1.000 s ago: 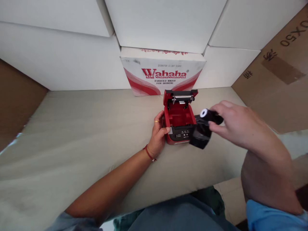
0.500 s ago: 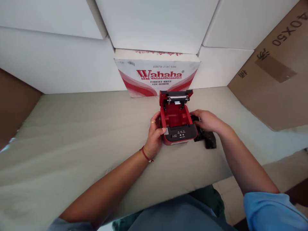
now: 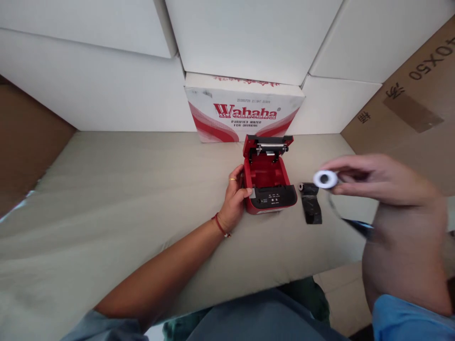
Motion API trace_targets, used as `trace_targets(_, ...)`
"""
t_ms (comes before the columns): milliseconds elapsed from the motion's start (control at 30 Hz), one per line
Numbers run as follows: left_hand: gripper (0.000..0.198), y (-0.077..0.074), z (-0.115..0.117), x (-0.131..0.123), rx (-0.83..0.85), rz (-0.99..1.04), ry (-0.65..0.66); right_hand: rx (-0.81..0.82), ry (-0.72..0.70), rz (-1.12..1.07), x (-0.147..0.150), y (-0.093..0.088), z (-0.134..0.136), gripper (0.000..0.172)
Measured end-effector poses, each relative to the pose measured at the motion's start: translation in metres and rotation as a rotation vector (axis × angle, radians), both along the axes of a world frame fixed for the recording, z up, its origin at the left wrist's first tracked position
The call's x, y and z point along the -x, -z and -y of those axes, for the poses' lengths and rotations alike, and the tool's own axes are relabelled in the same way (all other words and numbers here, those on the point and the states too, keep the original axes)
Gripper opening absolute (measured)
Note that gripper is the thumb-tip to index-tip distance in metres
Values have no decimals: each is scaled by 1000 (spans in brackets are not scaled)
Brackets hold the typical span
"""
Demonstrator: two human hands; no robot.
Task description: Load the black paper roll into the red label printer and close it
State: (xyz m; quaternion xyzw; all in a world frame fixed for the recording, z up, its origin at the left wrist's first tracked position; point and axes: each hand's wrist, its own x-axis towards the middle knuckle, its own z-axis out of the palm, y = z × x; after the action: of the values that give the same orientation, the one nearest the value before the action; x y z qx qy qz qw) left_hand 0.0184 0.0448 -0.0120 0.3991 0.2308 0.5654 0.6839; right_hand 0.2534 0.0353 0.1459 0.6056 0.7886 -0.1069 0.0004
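Note:
A small red and black printer [image 3: 272, 196] stands on the covered surface with its lid [image 3: 269, 144] raised, showing a bare red compartment. My left hand [image 3: 232, 203] grips the printer's left side, thumb on the front corner and fingers along the wall. To the right and above the surface, my right hand [image 3: 380, 180] pinches a small paper roll [image 3: 326, 179], its white end and dark core facing me. A dark strip trails below the roll, blurred by motion. Between printer and right hand lies a black film roll [image 3: 312, 203], partly unrolled toward me.
A white and red Wahaha water carton [image 3: 245, 111] stands right behind the printer, against stacked white boxes [image 3: 249, 38]. Brown cardboard boxes [image 3: 408, 132] flank the surface on the right and left. The surface's front edge is close to my body.
My right hand has left the black roll beside the printer, moved right and up, and now holds a white-ended paper roll. My left hand stays on the printer. The view has shifted slightly.

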Motion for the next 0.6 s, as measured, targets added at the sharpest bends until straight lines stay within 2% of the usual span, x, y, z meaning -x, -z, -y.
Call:
trace_targets(167, 79, 6, -3, 1, -31, -10, 9, 28, -36, -8, 40, -12, -1, 47)
trace_targets(233, 79, 7, -3, 1, -28, -16, 9, 56, -5, 40, 51, -15, -5, 45)
trace_targets(333, 81, 7, -4, 1, -18, -24, 5, 91, 40, 138, 62, -12, -17, 46)
trace_targets(400, 81, 8, -4, 1, -22, -28, 1, 102, 11, 145, 64, -6, -23, 49)
trace_targets(500, 82, 10, -4, 0, -34, -35, -4, 43, -69, -3, 56, 1, -19, 52)
trace_targets(600, 84, 11, -5, 1, -30, -44, -11, -85, -190, -268, 40, 5, 8, 40)
